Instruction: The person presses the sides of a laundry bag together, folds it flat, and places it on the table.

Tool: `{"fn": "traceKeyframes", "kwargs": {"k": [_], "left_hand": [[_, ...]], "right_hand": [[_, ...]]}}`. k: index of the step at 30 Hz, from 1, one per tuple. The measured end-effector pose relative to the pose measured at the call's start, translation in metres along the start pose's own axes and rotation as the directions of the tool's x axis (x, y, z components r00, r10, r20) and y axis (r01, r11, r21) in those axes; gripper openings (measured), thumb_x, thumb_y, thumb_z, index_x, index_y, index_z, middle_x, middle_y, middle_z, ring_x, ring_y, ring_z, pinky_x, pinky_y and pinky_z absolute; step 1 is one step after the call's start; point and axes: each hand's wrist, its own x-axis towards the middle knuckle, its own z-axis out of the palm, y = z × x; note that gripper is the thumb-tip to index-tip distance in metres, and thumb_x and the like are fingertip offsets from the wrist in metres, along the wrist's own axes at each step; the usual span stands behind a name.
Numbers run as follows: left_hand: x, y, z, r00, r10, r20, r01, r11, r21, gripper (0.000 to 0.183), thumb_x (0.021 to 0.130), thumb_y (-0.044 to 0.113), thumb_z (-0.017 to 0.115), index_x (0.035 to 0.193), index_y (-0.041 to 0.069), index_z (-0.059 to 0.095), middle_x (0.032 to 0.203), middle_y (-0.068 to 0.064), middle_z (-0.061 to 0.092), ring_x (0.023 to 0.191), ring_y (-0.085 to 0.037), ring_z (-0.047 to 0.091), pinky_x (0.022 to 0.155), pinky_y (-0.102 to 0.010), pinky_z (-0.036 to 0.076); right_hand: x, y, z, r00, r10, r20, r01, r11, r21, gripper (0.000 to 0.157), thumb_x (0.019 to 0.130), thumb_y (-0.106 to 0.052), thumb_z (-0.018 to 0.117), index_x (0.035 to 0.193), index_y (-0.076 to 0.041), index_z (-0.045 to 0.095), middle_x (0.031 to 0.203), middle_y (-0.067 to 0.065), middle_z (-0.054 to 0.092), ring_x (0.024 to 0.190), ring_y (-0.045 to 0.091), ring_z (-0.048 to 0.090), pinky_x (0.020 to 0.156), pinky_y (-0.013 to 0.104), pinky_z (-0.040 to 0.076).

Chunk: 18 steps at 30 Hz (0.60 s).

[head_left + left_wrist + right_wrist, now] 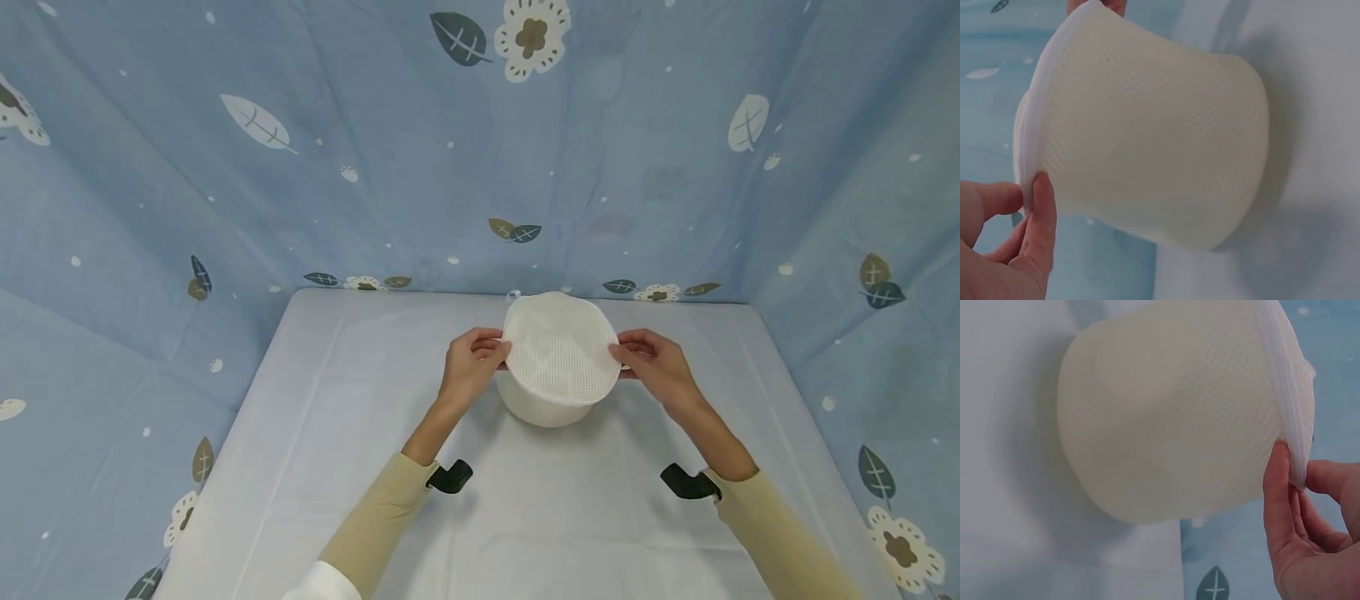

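A round white mesh laundry bag (561,354) stands toward the back of the table, its lidded top tilted toward me. My left hand (472,367) pinches the rim at the left side between thumb and fingers. On the opposite side, my right hand (656,367) pinches the rim the same way. In the left wrist view, the thumb and fingertips of the left hand (1016,250) meet on the white edge band. The right wrist view has the right hand (1310,531) on a ribbed, zipper-like band. The bag's inside is hidden.
A white cloth covers the table (360,467). Blue patterned fabric (390,150) hangs behind it and along both sides. Black straps, one at each wrist, stick out from the beige sleeves (382,517).
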Motion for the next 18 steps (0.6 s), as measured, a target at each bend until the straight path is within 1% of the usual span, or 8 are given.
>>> {"fn": "traceKeyframes", "kwargs": {"k": [2,5,9,14,18], "left_hand": [[-0.004,-0.001,-0.001,1.0,-0.001,0.001,0.001,1.0,-0.006,0.027,0.096,0.011,0.074,0.119,-0.002,0.068,0.1,-0.015,0.068,0.083,-0.021,0.07,0.082,-0.047,0.061],[-0.011,-0.002,-0.003,1.0,0.0,0.006,0.0,1.0,-0.013,0.028,0.096,0.012,0.075,0.119,-0.002,0.068,0.101,-0.016,0.069,0.084,-0.022,0.071,0.082,-0.045,0.062],[-0.019,-0.004,-0.005,1.0,-0.001,0.006,0.001,1.0,-0.025,0.028,0.095,0.01,0.075,0.119,-0.002,0.068,0.1,-0.017,0.069,0.084,-0.021,0.071,0.082,-0.047,0.061],[-0.029,-0.005,-0.009,1.0,0.005,0.006,-0.005,1.0,-0.03,0.028,0.096,0.009,0.074,0.12,-0.004,0.067,0.1,-0.016,0.069,0.082,-0.019,0.071,0.081,-0.047,0.061],[-0.039,-0.008,-0.011,1.0,0.011,0.005,-0.011,0.999,-0.042,0.028,0.096,0.008,0.074,0.119,-0.005,0.067,0.101,-0.018,0.069,0.083,-0.02,0.072,0.079,-0.046,0.062]], "right_hand": [[-0.004,0.0,0.0,1.0,0.003,0.006,-0.003,1.0,0.002,0.053,0.099,-0.038,0.07,0.132,0.002,0.058,0.121,0.021,0.062,0.09,0.015,0.069,0.078,0.026,0.061],[-0.01,0.001,0.001,1.0,0.009,0.012,-0.009,1.0,0.005,0.053,0.099,-0.039,0.071,0.131,0.001,0.058,0.121,0.02,0.063,0.09,0.016,0.069,0.079,0.028,0.061],[-0.016,0.003,0.002,1.0,0.013,0.023,-0.013,1.0,0.014,0.054,0.097,-0.041,0.072,0.131,0.0,0.058,0.121,0.019,0.063,0.09,0.016,0.07,0.079,0.029,0.061],[-0.025,0.004,0.004,0.999,-0.005,0.045,0.003,0.999,0.041,0.054,0.097,-0.039,0.073,0.13,0.002,0.058,0.119,0.019,0.063,0.089,0.014,0.07,0.078,0.027,0.061],[-0.034,0.005,0.005,0.998,-0.01,0.066,0.005,0.998,0.07,0.053,0.097,-0.036,0.074,0.129,0.003,0.058,0.117,0.019,0.063,0.089,0.013,0.071,0.078,0.029,0.062]]}}
